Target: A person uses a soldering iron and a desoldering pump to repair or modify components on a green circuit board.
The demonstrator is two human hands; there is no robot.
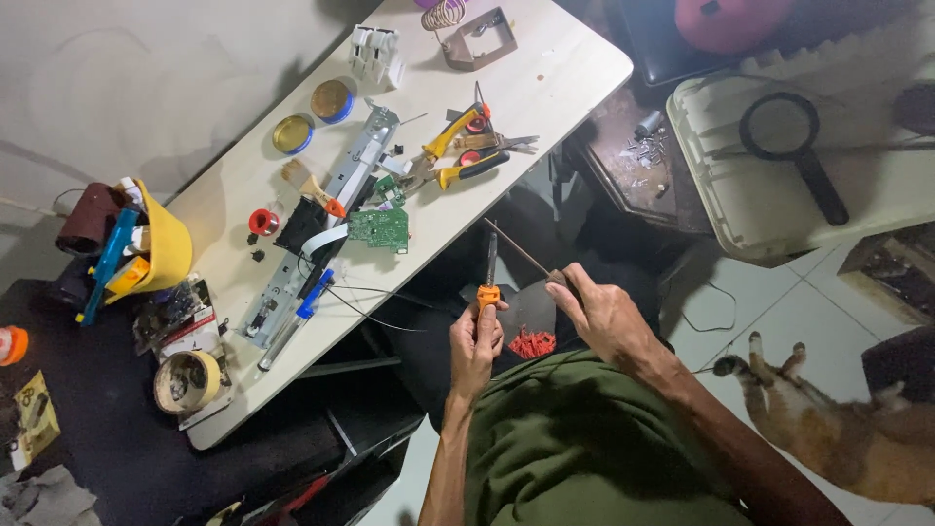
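My left hand [474, 343] grips a small orange-handled screwdriver [489, 281], its metal shaft pointing up toward the table edge. My right hand [601, 314] holds a thin dark rod [521, 251] by its lower end, the rod slanting up-left near the screwdriver shaft. Both hands hover over my lap, where a small red piece [532, 343] lies on dark cloth. A green circuit board [380, 229] lies on the white table [545, 78] just beyond the hands.
On the table: yellow-handled pliers [466, 161], a long metal rail [336, 200], two round tins [312, 117], a red solder spool [263, 222], a tape roll [187, 382]. A magnifying glass [794, 136] rests on a cream case at right. A cat [838, 429] lies on the tiled floor.
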